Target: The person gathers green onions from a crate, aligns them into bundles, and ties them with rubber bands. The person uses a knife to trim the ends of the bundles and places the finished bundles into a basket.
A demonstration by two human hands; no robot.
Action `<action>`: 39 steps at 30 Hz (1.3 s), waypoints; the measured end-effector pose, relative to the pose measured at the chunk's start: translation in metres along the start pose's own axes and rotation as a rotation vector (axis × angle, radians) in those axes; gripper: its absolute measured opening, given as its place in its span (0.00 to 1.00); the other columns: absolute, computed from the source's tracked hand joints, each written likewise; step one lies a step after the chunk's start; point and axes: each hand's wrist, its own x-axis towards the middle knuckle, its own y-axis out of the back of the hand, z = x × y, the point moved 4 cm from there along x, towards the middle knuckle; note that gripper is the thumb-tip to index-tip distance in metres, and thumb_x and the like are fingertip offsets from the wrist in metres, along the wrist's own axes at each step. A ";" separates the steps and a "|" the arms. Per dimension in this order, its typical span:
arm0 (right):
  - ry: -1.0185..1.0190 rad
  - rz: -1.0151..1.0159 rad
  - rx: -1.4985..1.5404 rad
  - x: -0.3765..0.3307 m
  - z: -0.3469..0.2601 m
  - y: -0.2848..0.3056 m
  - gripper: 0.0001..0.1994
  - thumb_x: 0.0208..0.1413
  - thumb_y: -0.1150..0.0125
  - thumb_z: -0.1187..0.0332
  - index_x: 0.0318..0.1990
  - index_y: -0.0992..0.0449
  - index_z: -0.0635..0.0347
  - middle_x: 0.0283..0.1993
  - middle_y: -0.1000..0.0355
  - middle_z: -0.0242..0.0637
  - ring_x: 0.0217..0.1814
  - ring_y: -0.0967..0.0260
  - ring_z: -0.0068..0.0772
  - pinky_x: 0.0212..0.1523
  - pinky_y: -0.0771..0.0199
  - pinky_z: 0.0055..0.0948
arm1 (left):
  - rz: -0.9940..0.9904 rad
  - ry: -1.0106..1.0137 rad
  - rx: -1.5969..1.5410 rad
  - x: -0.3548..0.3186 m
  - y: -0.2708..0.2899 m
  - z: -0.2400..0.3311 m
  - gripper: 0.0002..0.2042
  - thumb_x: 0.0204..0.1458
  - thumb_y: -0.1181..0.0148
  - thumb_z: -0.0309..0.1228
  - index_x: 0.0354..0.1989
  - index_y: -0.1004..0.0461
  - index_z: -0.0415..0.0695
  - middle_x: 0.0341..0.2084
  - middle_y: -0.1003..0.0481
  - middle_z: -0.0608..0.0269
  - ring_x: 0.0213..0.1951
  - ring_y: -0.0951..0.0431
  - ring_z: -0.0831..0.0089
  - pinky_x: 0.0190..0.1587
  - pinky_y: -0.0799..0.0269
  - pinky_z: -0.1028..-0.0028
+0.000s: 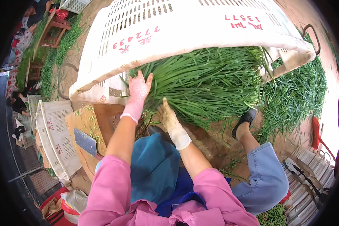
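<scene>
A big white plastic crate [203,32] lies tipped on its side, its opening toward me. A thick pile of long green leafy stalks, like garlic chives [211,81], lies at its mouth and partly inside. My left hand [139,90], in a pink glove, lies against the left end of the pile near the crate's rim, fingers apart. Lower down, my right hand [168,115], in a cream glove, rests beside the pile's near left edge with its fingers stretched out. Neither hand is wrapped round any stalks.
A cleaver [85,141] lies on a wooden board [79,116] at my left, strewn with green scraps. Beyond it stands another white crate [58,132]. More loose greens [295,94] cover the floor at right, near stacked white crates [305,180]. Other people sit at far left.
</scene>
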 end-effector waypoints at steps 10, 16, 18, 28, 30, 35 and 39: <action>-0.090 0.013 0.295 -0.019 -0.017 0.009 0.27 0.47 0.40 0.51 0.51 0.34 0.58 0.48 0.33 0.39 0.48 0.36 0.35 0.50 0.37 0.33 | -0.186 -0.196 0.165 -0.142 0.025 0.073 0.30 0.41 0.44 0.41 0.51 0.41 0.34 0.34 0.28 0.51 0.41 0.29 0.62 0.53 0.45 0.56; -0.195 0.074 0.232 -0.042 -0.029 0.015 0.19 0.46 0.39 0.54 0.37 0.29 0.60 0.34 0.28 0.42 0.29 0.31 0.39 0.27 0.28 0.38 | -0.208 -0.085 -1.112 -0.127 0.093 0.029 0.20 0.50 0.50 0.45 0.40 0.26 0.39 0.39 0.26 0.53 0.48 0.30 0.66 0.53 0.39 0.71; -0.027 0.111 0.179 -0.046 -0.036 0.009 0.22 0.44 0.37 0.52 0.38 0.29 0.61 0.35 0.29 0.44 0.29 0.31 0.40 0.24 0.28 0.40 | 0.115 0.196 -1.092 -0.103 0.133 0.008 0.18 0.53 0.51 0.42 0.43 0.27 0.40 0.43 0.28 0.53 0.47 0.29 0.68 0.51 0.37 0.74; 0.015 -0.042 0.207 -0.061 0.001 0.018 0.32 0.46 0.41 0.49 0.55 0.41 0.57 0.53 0.37 0.33 0.52 0.39 0.31 0.51 0.36 0.30 | 0.293 -0.023 -0.501 -0.080 -0.056 -0.001 0.25 0.54 0.62 0.51 0.46 0.33 0.41 0.48 0.37 0.39 0.46 0.33 0.45 0.47 0.36 0.58; 0.041 -0.106 0.048 -0.048 0.001 0.016 0.34 0.46 0.40 0.49 0.57 0.42 0.58 0.53 0.37 0.31 0.52 0.40 0.28 0.50 0.38 0.28 | 0.226 0.203 -0.310 -0.118 -0.007 0.035 0.23 0.55 0.60 0.46 0.48 0.35 0.39 0.46 0.35 0.41 0.40 0.30 0.47 0.42 0.34 0.56; 0.084 -0.310 0.238 -0.075 -0.012 0.008 0.21 0.48 0.42 0.53 0.47 0.31 0.55 0.49 0.33 0.35 0.51 0.37 0.31 0.52 0.37 0.33 | 0.145 -0.052 -0.186 -0.167 0.035 0.073 0.21 0.54 0.58 0.44 0.43 0.31 0.38 0.35 0.28 0.47 0.33 0.27 0.56 0.35 0.32 0.61; -0.109 -0.274 0.633 -0.114 -0.029 0.017 0.21 0.49 0.43 0.54 0.47 0.32 0.55 0.48 0.33 0.36 0.51 0.37 0.33 0.55 0.39 0.34 | 0.124 -0.139 -0.181 -0.200 0.051 0.108 0.20 0.53 0.55 0.42 0.43 0.32 0.36 0.31 0.27 0.51 0.31 0.27 0.57 0.33 0.31 0.62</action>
